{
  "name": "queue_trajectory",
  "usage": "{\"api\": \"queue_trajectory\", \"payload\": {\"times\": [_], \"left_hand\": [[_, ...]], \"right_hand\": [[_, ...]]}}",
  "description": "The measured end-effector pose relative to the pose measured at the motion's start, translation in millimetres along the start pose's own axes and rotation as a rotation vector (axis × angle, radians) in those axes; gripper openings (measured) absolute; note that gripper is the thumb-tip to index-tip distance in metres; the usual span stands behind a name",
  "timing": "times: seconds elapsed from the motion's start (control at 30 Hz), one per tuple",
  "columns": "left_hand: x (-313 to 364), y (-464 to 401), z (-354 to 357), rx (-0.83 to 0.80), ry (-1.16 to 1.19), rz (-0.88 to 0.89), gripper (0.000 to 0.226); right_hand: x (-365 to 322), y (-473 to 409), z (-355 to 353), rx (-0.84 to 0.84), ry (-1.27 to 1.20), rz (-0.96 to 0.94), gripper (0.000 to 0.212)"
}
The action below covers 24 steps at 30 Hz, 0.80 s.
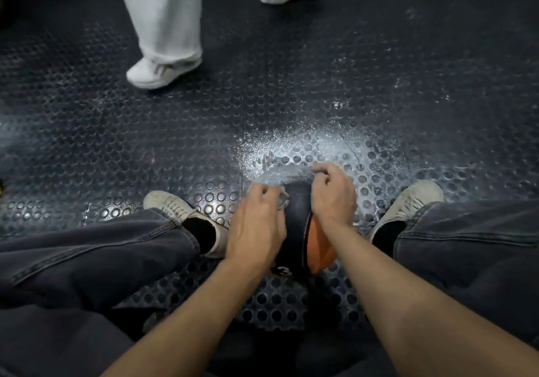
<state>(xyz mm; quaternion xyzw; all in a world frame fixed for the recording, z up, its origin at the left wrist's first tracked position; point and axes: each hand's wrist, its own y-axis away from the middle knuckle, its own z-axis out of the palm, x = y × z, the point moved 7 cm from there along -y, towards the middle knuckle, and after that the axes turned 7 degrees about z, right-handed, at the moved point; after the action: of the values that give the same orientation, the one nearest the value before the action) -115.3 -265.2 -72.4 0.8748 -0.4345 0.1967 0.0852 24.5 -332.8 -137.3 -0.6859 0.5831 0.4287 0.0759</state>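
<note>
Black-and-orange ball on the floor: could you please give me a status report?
Left hand and right hand pinch clear plastic film over black-and-orange ball. Ball on studded black floor between feet. White shoe ahead, well clear.

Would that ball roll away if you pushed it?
Probably yes: the ball is round and rests on the floor, so a push would likely roll it, though the studs may slow it. The left hand and right hand grip it, which likely steadies it. Its far side looks whitish, maybe wet or dusty, so it might be slippery.
</note>
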Motion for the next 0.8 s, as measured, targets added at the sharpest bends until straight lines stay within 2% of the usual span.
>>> {"api": "queue_trajectory", "payload": {"times": [0.13, 0.17, 0.27, 0.3, 0.37, 0.47, 0.53, 0.6, 0.7, 0.73, 0.8], "left_hand": [[25.2, 8.7, 18.3, -0.181, 0.013, 0.346, 0.023], [14.8, 4.3, 15.1, -0.179, 0.034, 0.32, 0.023], [-22.6, -1.7, -1.2, -0.084, 0.066, 0.044, 0.029], [-25.4, -0.2, -3.0, -0.076, 0.034, 0.025, 0.03], [-29.7, 0.7, -5.8, -0.079, 0.03, 0.033, 0.028], [-60.7, -3.6, -8.2, -0.037, 0.084, -0.098, 0.024], [-67.4, -0.4, -10.9, 0.015, 0.015, -0.179, 0.021], [-39.5, 9.8, -6.6, -0.009, -0.012, -0.066, 0.023], [-19.8, 26.4, -5.2, -0.165, 0.1, 0.174, 0.027], [-32.3, 22.1, -6.7, -0.184, 0.121, 0.186, 0.022], [-65.1, 8.8, -13.0, -0.115, 0.123, 0.045, 0.019]], "right_hand": [[12.5, 9.6, -8.3, 0.126, 0.012, 0.119, 0.022], [13.8, 11.2, -8.1, 0.133, 0.014, 0.125, 0.02], [12.5, 5.1, -7.5, 0.099, 0.128, 0.123, 0.016], [9.0, -0.5, -5.6, 0.066, 0.159, 0.095, 0.015], [-8.8, -6.6, 4.1, -0.045, 0.156, -0.054, 0.013], [-36.1, 11.3, 39.3, -0.307, 0.23, -0.366, 0.031], [-39.0, 25.8, 52.5, -0.314, 0.35, -0.421, 0.034], [-37.3, 29.6, 50.8, -0.216, 0.376, -0.393, 0.035], [-34.4, 30.6, 50.0, -0.203, 0.358, -0.368, 0.036], [-32.9, 28.9, 50.8, -0.21, 0.341, -0.359, 0.036], [-30.6, 24.5, 50.3, -0.202, 0.309, -0.325, 0.035]]}}
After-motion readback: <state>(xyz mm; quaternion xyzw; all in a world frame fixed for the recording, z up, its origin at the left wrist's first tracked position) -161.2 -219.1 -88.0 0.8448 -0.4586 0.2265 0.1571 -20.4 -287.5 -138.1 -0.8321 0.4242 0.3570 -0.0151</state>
